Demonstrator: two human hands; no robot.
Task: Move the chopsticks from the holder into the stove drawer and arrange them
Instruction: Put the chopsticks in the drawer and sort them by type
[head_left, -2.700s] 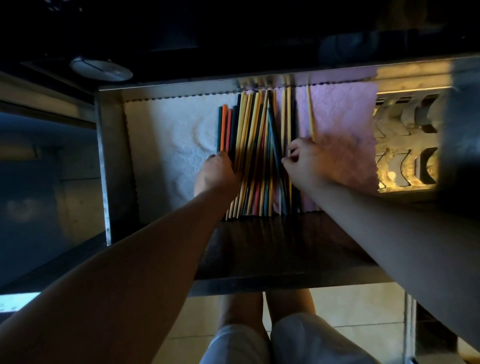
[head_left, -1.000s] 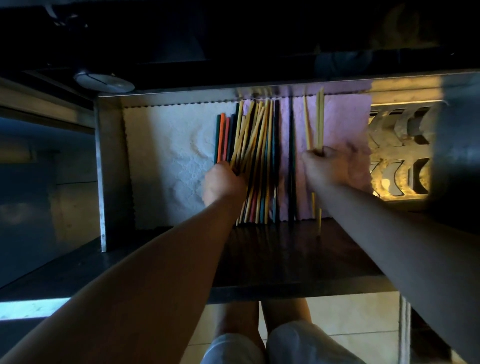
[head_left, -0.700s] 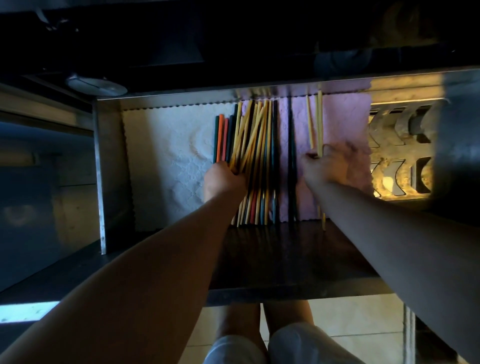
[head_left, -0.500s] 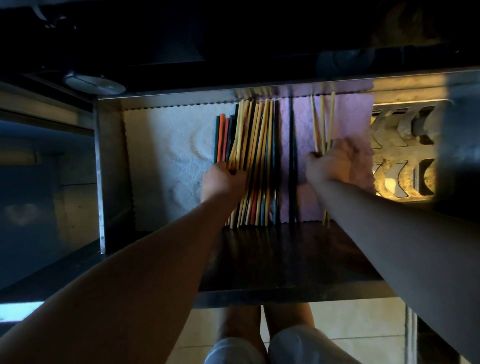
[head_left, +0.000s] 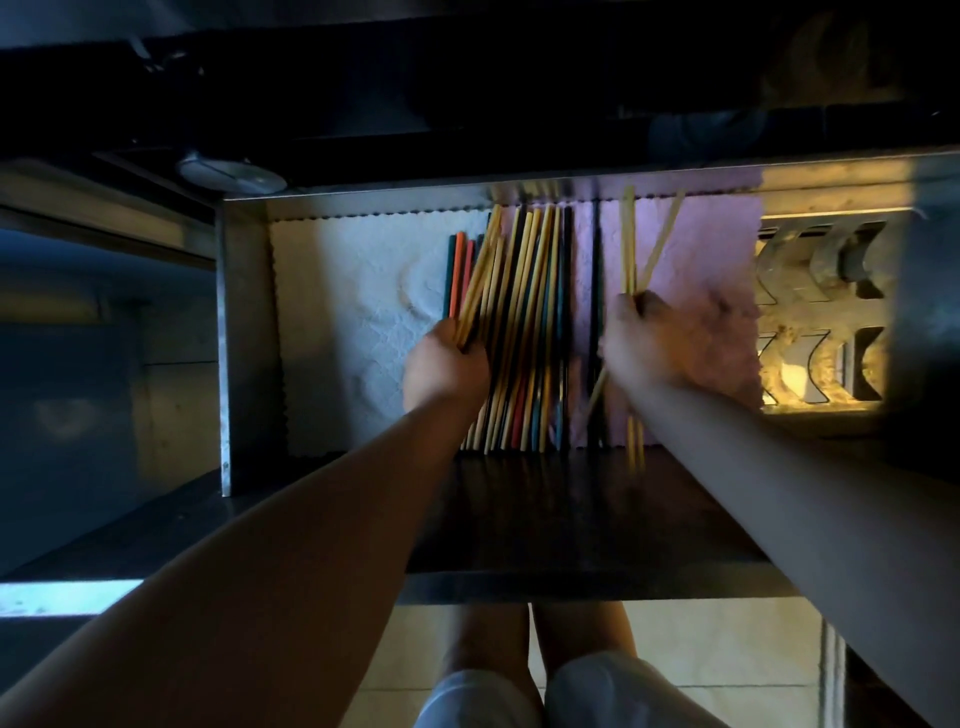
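in the open stove drawer (head_left: 244, 338), the row of chopsticks (head_left: 530, 312) lies lengthwise where the white liner (head_left: 353, 322) meets the pink liner (head_left: 711, 249). the left hand (head_left: 445, 366) curls around a few tan sticks at the row's left side. the blurred right hand (head_left: 641, 345) pinches a few pale chopsticks (head_left: 629, 244), fanned over the pink liner.

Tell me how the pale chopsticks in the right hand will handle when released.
Probably stiff: the pale chopsticks run straight past the right hand gripping them mid-length. Likely light: one hand holds several. Thin and splayed, they may roll on the pink liner.
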